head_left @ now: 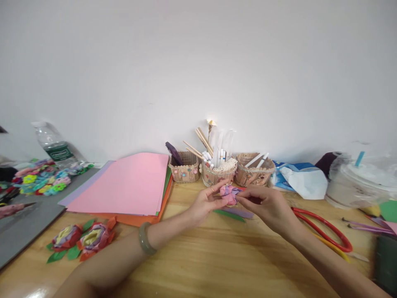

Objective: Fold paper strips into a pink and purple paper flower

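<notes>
Both my hands meet over the wooden table (198, 256) at mid-frame. My left hand (206, 203), with a green bangle on its wrist, pinches a small pink and purple folded paper flower (228, 193) from the left. My right hand (267, 205) pinches the same flower from the right. A green paper strip (228, 215) and a purple paper piece (240, 212) lie on the table just under the hands.
A stack of coloured paper (130, 184) with pink on top lies left of the hands. Three small baskets (218, 171) with sticks and pens stand behind. Two finished paper flowers (82, 240) lie near left. A water bottle (54, 145), red ring (325, 227) and lidded cup (356, 180) sit at the sides.
</notes>
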### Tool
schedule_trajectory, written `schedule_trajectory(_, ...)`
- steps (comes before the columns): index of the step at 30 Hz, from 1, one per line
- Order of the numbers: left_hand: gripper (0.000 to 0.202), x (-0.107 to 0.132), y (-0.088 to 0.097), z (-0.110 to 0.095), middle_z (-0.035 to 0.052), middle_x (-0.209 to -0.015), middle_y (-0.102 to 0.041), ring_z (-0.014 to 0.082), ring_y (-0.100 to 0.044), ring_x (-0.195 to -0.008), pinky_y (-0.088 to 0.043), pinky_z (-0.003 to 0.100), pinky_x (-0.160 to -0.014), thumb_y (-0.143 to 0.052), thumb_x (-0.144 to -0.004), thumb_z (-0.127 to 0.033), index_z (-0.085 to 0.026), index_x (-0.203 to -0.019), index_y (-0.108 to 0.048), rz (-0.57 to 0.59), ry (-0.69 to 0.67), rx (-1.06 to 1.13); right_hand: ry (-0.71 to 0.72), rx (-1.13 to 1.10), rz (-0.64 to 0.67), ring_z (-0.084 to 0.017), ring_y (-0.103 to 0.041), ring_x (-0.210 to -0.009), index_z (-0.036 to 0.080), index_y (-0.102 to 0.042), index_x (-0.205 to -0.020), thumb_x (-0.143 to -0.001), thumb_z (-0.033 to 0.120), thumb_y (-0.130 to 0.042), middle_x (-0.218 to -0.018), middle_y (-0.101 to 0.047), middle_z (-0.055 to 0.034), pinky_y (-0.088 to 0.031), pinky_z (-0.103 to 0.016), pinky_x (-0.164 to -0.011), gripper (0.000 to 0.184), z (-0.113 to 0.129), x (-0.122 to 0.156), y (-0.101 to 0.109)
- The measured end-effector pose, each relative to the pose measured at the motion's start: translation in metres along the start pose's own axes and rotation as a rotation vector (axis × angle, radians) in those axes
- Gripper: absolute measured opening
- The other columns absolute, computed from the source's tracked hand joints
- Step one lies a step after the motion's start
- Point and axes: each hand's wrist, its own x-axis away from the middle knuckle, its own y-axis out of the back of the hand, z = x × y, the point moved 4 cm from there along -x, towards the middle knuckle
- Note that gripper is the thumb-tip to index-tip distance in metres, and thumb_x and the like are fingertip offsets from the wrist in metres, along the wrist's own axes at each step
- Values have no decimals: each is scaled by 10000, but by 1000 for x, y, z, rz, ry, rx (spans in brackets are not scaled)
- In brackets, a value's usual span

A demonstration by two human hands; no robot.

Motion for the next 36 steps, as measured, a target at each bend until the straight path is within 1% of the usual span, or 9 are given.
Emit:
schedule_trajectory(6,640,0,0,1,74,-1012,-656,172,-630,-837,-419,363,-885,-729,-620,-192,-233,-1219,-509,17,-8,-38,-72,-113,73,-155,-555,-605,172,-689,-711,-774,393,-555,-673,-649,-43,-419,-259,-527,266,-11,-2,-1)
schedule_trajectory(10,609,0,0,0,73,-1070,-639,174,-631,-842,-427,353,-863,-725,-626,-189,-251,-1199,-527,-2,-5,-20,-33,-155,140,-172,-586,-684,189,-705,-841,-800,421,-526,-774,-671,-52,-442,-275,-586,296,-11,-2,-1)
schedule_trajectory(15,616,0,0,-1,75,-1072,-639,175,-633,-847,-436,332,-840,-722,-633,-193,-249,-1211,-515,-11,2,-11,-6,-106,186,-181,-602,-760,209,-697,-935,-856,364,-444,-849,-680,-49,-443,-273,-634,307,-4,-3,2)
schedule_trajectory(20,613,1,-2,-2,69,-1067,-642,165,-632,-842,-449,316,-823,-722,-629,-185,-249,-1204,-521,11,-2,-12,-26,-76,233,-158,-580,-677,211,-700,-936,-857,314,-429,-797,-679,-29,-423,-250,-572,301,-3,-3,5)
schedule_trajectory(24,603,2,-3,-2,57,-991,-668,158,-631,-838,-451,309,-823,-711,-643,-177,-254,-1208,-516,37,-11,-20,-38,-77,240,-145,-566,-636,209,-706,-902,-845,297,-437,-766,-675,-20,-412,-239,-543,288,-4,-2,6)
schedule_trajectory(28,622,1,-3,-1,64,-1031,-656,157,-635,-833,-463,294,-795,-713,-637,-168,-255,-1217,-506,39,-1,-16,-4,41,152,-130,-554,-577,200,-706,-804,-816,254,-461,-689,-663,-14,-398,-223,-505,251,-1,-2,4)
schedule_trajectory(31,632,0,-1,0,87,-1126,-615,174,-631,-861,-468,283,-767,-715,-633,-172,-253,-1223,-501,17,-2,-32,157,291,-30,-113,-531,-522,182,-683,-728,-792,189,-464,-617,-630,-12,-376,-215,-486,228,8,2,2)
schedule_trajectory(34,634,0,0,0,98,-1127,-614,192,-626,-891,-460,292,-778,-715,-639,-199,-248,-1231,-494,-12,-3,-68,344,595,-261,-110,-541,-523,165,-660,-695,-811,176,-456,-614,-618,-22,-357,-222,-496,235,20,11,-1)
schedule_trajectory(36,639,0,0,0,86,-1113,-622,191,-625,-900,-451,298,-794,-714,-643,-211,-264,-1236,-484,-10,-8,-82,401,696,-327,-108,-545,-523,163,-653,-687,-826,175,-457,-602,-611,-17,-345,-223,-496,241,24,16,-4)
